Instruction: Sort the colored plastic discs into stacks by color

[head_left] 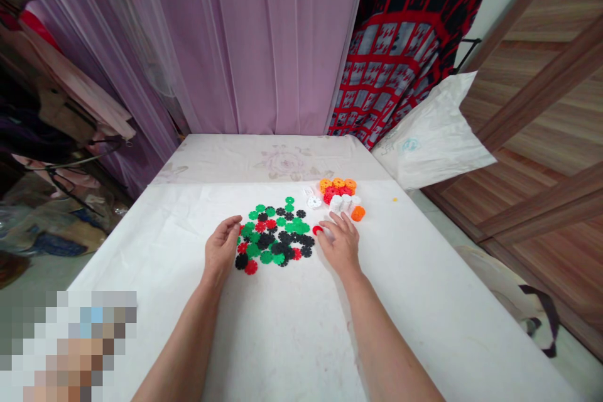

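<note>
Green, black and red notched discs lie in a loose pile [273,235] on the white table. At the pile's left edge is my left hand [222,250], its fingers bent together near a red disc; what they hold, if anything, is hidden. My right hand [340,244] is on the right of the pile, fingers apart, its thumb tip at a small stack of red discs [317,230]. Beyond it stand orange stacks [338,184], red stacks [332,193] and white stacks [346,202] in rows. A separate orange stack [358,213] is beside them, and white discs [313,201] lie to the left.
The table [282,326] has a white cover with a floral part at the far end. A purple curtain [264,44] hangs behind it. A white plastic bag [433,132] is at the right edge, near wooden doors [541,94]. Clothes [70,88] hang at the left.
</note>
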A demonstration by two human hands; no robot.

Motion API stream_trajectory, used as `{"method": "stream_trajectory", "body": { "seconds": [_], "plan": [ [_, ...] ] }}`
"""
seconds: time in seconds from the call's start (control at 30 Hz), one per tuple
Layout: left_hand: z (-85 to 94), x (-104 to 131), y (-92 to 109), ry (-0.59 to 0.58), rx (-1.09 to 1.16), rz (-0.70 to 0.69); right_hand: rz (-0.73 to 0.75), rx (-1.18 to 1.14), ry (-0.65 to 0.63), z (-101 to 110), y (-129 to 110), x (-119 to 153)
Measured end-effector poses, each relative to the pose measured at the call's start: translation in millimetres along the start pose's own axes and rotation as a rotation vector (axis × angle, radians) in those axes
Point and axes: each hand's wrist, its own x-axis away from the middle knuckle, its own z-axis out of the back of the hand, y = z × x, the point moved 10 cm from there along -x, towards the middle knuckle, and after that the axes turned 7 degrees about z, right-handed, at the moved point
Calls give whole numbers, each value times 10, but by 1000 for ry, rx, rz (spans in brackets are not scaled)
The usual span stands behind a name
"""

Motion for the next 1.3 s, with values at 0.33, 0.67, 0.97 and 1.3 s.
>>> {"method": "stream_trajectory", "body": {
  "seconds": [0.33, 0.67, 0.97, 1.3],
  "plan": [
    [-9, -21, 13, -4, 8, -24, 242, -105, -176, -111, -579, 96],
    [-22, -19, 1, -19, 26, -11, 282, -107, -346, -213, -664, 188],
    [-4, -15, 8, -6, 5, -21, 269, -139, -232, -171, -643, 148],
    [-20, -16, -14, -14, 27, 10, -23, -58, 106, 93, 277, 3]
  ]
}}
